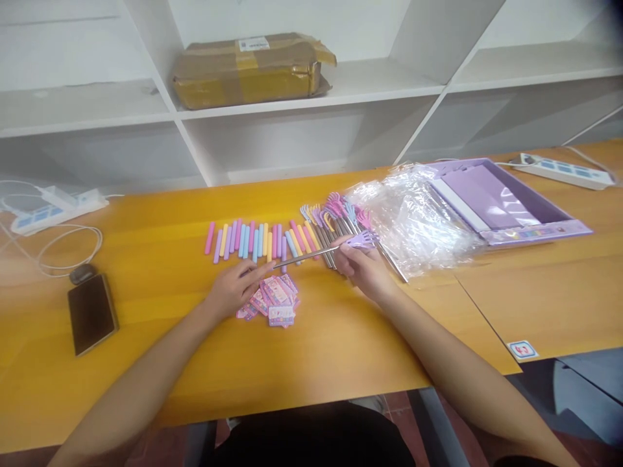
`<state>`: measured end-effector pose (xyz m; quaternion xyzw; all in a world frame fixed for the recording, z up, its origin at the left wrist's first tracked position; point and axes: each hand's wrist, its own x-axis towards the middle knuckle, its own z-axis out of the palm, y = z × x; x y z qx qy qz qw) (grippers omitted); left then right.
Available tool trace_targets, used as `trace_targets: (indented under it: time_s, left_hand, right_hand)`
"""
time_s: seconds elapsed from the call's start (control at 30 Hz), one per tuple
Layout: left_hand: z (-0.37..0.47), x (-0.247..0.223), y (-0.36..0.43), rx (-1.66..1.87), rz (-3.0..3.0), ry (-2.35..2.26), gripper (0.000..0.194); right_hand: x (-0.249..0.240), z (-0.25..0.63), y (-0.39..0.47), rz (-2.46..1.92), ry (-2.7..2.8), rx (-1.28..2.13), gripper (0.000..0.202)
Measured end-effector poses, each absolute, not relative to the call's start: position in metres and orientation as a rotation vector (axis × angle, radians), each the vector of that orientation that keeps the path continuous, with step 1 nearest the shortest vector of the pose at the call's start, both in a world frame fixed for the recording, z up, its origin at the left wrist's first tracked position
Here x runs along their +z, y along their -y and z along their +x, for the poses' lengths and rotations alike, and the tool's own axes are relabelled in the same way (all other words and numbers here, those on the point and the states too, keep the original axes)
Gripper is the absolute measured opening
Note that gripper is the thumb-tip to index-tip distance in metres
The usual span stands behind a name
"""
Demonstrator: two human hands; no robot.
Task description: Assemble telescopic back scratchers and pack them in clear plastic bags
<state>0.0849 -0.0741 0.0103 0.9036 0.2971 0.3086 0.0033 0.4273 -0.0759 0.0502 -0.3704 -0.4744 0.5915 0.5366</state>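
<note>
A back scratcher (311, 254) with a metal rod and a purple hand-shaped head spans both my hands. My right hand (363, 264) grips it just below the head. At the rod's other end, the fingers of my left hand (238, 283) are closed on the tip. Beneath and behind it, several pastel handle tubes (253, 240) in pink, purple, blue and yellow lie in a row. More back scratchers (335, 217) with coloured heads are bunched by my right hand. A loose pile of small printed cards (277, 295) lies close to my left hand.
Crumpled clear plastic bags (418, 220) lie right of the back scratchers, against an open purple box (511, 201). A phone (92, 314), a mouse (82, 274) and a power strip (61, 211) are on the left. Another power strip (567, 170) sits far right. A taped carton (248, 74) stands on the shelf.
</note>
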Motion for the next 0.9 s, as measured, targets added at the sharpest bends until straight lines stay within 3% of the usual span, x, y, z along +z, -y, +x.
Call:
trace_targets:
  time_s: [0.23,0.4,0.6,0.9]
  left_hand:
    - [0.086,0.009,0.075,0.958,2.858,-1.001,0.046]
    - [0.087,0.009,0.073,1.003,2.792,-1.034,0.042]
    - [0.093,0.016,0.075,1.233,2.634,-0.972,0.037]
    - [0.087,0.019,0.070,1.367,2.784,-0.978,0.043]
  right_hand:
    - [0.049,0.440,0.065,-0.912,1.109,1.469,0.040]
    - [0.040,0.451,0.056,-1.041,1.074,1.240,0.033]
    - [0.033,0.458,0.062,-1.323,1.573,0.744,0.022]
    - [0.041,0.457,0.066,-1.355,1.719,0.754,0.023]
